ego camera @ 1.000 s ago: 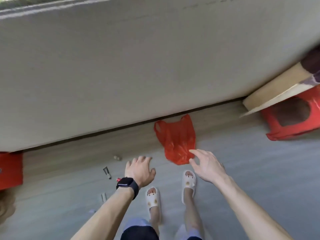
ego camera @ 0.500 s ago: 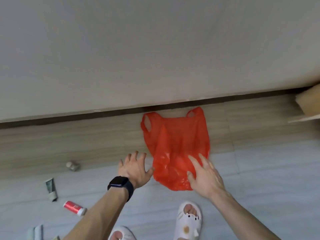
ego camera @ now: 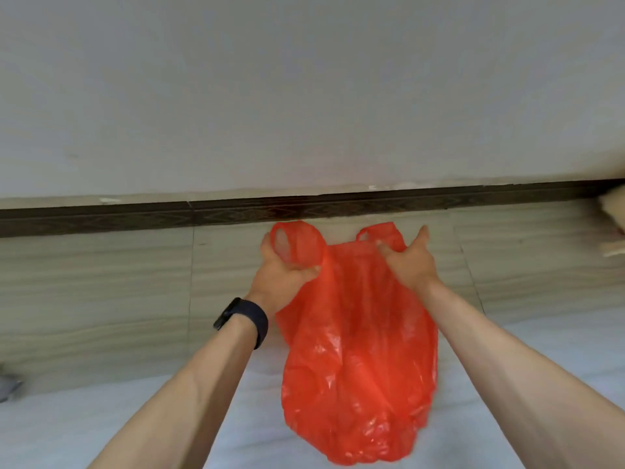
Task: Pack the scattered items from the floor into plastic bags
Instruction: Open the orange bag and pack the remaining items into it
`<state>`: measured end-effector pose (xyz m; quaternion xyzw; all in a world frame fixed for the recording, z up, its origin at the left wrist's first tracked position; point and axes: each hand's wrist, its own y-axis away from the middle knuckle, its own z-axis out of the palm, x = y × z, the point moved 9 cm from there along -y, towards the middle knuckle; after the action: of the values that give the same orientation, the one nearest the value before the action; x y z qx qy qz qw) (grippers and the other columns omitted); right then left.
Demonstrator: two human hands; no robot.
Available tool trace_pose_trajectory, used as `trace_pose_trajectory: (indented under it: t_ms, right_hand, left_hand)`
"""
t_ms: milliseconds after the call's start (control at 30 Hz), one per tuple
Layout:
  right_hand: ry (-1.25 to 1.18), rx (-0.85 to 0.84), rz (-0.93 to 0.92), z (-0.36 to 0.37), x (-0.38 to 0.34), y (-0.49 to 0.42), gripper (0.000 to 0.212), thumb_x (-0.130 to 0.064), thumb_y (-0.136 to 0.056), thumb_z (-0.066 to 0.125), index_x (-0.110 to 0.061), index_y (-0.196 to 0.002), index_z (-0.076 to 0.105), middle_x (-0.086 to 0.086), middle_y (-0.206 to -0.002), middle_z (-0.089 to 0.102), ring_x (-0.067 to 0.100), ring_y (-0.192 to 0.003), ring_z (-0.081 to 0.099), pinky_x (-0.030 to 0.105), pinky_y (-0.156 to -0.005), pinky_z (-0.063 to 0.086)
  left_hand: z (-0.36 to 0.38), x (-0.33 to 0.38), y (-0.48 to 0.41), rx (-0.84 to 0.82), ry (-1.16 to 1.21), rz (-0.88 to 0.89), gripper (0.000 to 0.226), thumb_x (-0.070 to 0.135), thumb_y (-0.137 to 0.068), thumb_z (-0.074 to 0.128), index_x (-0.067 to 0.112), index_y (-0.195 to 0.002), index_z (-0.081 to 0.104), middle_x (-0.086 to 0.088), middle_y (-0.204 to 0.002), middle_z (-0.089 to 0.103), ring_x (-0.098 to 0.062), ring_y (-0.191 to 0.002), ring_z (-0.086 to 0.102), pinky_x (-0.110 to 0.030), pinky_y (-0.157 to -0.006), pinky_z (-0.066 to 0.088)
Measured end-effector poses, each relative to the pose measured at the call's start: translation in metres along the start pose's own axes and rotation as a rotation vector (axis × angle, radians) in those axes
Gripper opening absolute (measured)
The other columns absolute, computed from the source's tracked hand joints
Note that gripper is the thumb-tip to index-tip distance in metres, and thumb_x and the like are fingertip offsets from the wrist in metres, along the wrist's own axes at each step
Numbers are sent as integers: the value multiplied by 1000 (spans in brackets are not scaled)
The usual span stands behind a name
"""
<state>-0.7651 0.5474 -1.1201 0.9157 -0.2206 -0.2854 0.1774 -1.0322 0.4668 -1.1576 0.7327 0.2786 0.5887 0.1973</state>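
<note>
A red plastic bag (ego camera: 358, 360) hangs in front of me, lifted off the floor, its body crumpled and sagging toward the bottom of the view. My left hand (ego camera: 280, 275), with a black watch on the wrist, grips the bag's left handle loop. My right hand (ego camera: 411, 262) pinches the bag's top edge by the right handle. The scattered small items are out of this view.
A grey wall (ego camera: 304, 96) with a dark skirting strip (ego camera: 236, 211) runs across just behind the bag. A cardboard edge (ego camera: 614, 211) shows at the far right. A small grey object (ego camera: 8, 387) lies at the left edge on the floor.
Both hands went from hovering over the flat bag on the floor to grasping its top at the handles and lifting it. The view has come closer to the wall.
</note>
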Motion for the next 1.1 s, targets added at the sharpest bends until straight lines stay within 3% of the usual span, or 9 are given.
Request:
trace_pose_trajectory:
  t_ms: [100,200,300,367,433,600,767,967,1100]
  right_hand:
    - [5,-13,-56,-1,-24,26,43,-29,-90,60,-9,-129,59,18,-126,66,35,-120,58,34,-95,45]
    - [-17,-96,-173,3,-58,75,23,-17,-89,51,-11,-99,72,15,-102,73,34,-102,65,36,-83,49]
    - [-218,-211,-289,1,-101,133,17,-8,-89,52,-9,-87,69,11,-87,72,21,-78,62,28,-73,49]
    - [-358,-300,-370,-8,-128,179,16,-5,-90,56,-15,-87,68,2,-80,67,14,-71,56,17,-63,43]
    - [-461,-360,-475,-24,-145,223,16,-5,-88,58,-17,-83,68,-1,-75,65,13,-69,55,17,-60,40]
    - [-682,-481,-655,-67,-140,319,15,-6,-82,60,-16,-71,64,7,-66,50,14,-59,43,26,-54,34]
    - [-504,-403,-818,-89,-104,369,8,-26,-71,61,-26,-77,67,-10,-72,62,7,-69,54,26,-68,40]
    - [-60,-295,-963,-79,-66,405,66,-49,-71,72,-46,-132,45,-28,-119,54,-3,-110,51,21,-93,42]
    - [14,-201,-926,-78,-58,408,23,-44,-91,58,-39,-113,60,-14,-91,68,11,-90,63,29,-81,48]
  left_hand:
    - [-18,-7,29,-30,-11,-66,118,29,-57,81,19,-156,17,-2,-125,65,-20,-104,67,-34,-88,57]
    - [-45,-6,95,-50,53,-169,65,15,-82,70,20,-140,40,6,-99,66,-9,-79,65,-18,-49,50]
    - [-79,-9,159,42,89,-177,50,24,-91,67,28,-130,36,11,-105,57,-7,-85,58,-19,-67,46]
    - [-111,-14,185,184,158,-171,90,50,-81,73,23,-151,22,0,-142,47,-23,-123,51,-37,-102,43]
    - [-139,-15,211,305,289,-169,119,69,-69,72,27,-156,3,-10,-158,29,-32,-142,33,-50,-114,29]
    - [-195,22,283,566,500,-16,120,69,-73,69,27,-156,-8,-12,-155,34,-28,-140,37,-43,-113,26]
    - [-215,69,333,569,273,111,115,43,-73,81,24,-156,3,-13,-132,58,-29,-126,53,-38,-107,40]
    - [-173,90,367,389,-125,205,70,25,-66,62,48,-130,48,-1,-111,70,-21,-92,69,-38,-78,59]
    - [-147,88,393,322,-429,232,66,25,-74,61,37,-137,45,-1,-97,70,-20,-85,68,-31,-75,56]
